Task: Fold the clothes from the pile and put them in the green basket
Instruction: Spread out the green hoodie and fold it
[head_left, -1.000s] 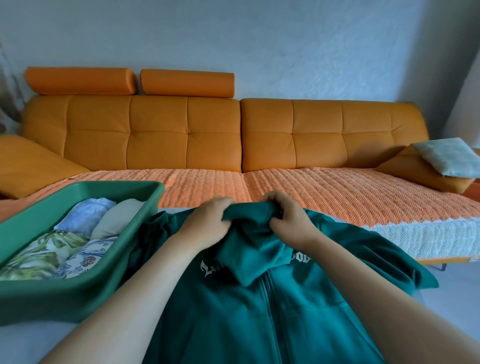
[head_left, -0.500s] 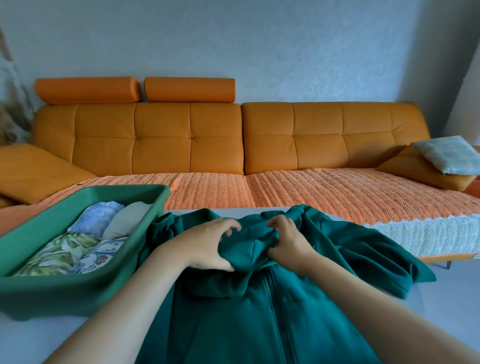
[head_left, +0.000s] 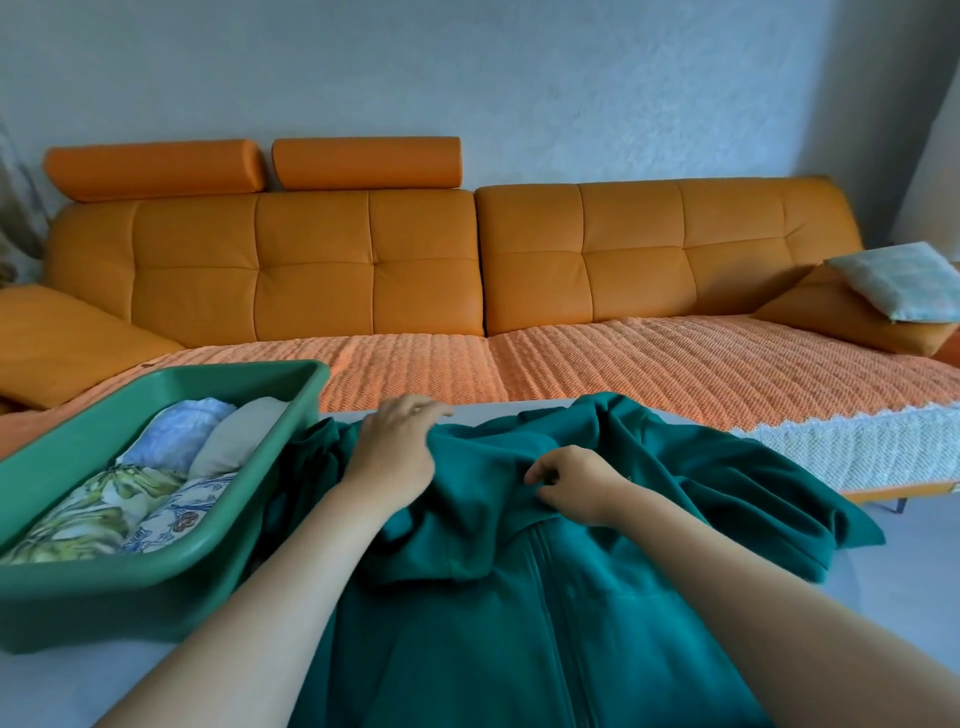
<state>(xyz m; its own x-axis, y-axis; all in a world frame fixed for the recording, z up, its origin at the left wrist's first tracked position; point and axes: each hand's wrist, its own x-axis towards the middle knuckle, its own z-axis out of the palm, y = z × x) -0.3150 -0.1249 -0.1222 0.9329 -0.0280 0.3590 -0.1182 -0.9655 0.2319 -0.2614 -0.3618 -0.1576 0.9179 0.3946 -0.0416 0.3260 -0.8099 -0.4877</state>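
**Both hands on a green jacket beside the basket**

A dark green jacket (head_left: 519, 613) lies spread across a pale table (head_left: 47, 691) in the lower middle of the frame. Its zip runs down the centre and its sleeves trail off to either side. The left hand (head_left: 395, 449) sits at the upper edge of the garment, left of centre. Its fingers are bent over a bunched fold of cloth near the collar and grip it. The right hand (head_left: 571, 486) is just right of centre, close to the top of the zip. Its fingers are curled tight and pinch a small ridge of the same cloth. The two hands are near each other but do not touch.

The green basket (head_left: 104, 608) stands at the lower left, its near corner touching the jacket's left sleeve. Folded clothes (head_left: 171, 488) lie inside it: a pale blue piece, a cream piece and two printed ones.

Behind the table, an orange sofa (head_left: 311, 270) spans the middle of the frame, its seat under a woven orange cover (head_left: 649, 364). A pale checked cushion (head_left: 898, 280) rests at its right end.
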